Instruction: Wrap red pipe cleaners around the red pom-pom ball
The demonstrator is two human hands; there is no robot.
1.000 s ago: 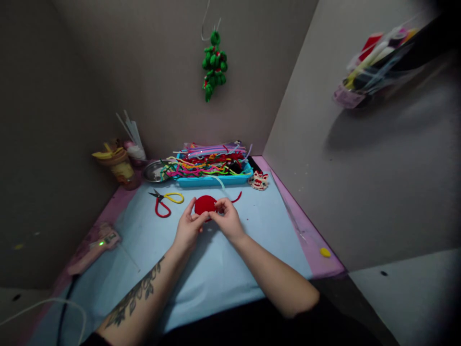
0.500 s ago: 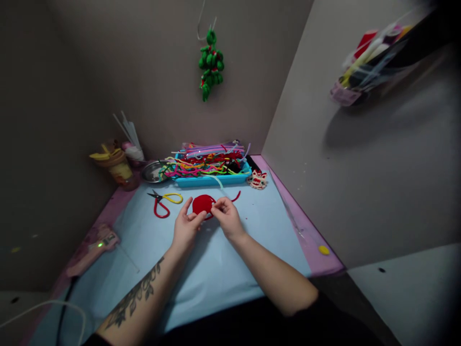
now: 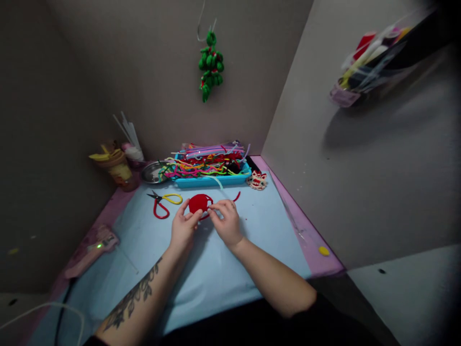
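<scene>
A round red disc [image 3: 198, 203], seemingly coiled from pipe cleaner, is raised a little over the blue cloth. My left hand [image 3: 183, 228] grips it at its left and lower edge, between thumb and fingers. On its right side a thin red strand curves out in a loop. My right hand [image 3: 226, 222] pinches that strand by the disc's right edge, thumb against fingertips. A loose red pipe cleaner end [image 3: 236, 196] shows past my right hand. Scissors [image 3: 162, 202] with one yellow and one red handle lie left of my hands, blades parted.
Behind my hands stands a blue tray [image 3: 212, 181] full of coloured pipe cleaners. A metal dish [image 3: 153, 179] sits beside it, and a cream-and-red figure [image 3: 257, 180] at its right corner. A pink glue gun [image 3: 94, 250] with a lit green light lies left; tweezers [image 3: 293, 222] lie right.
The disc has shifted slightly left with my left hand. My right hand has turned a little, and the gap between its fingertips and the disc has widened, showing more of the red loop.
</scene>
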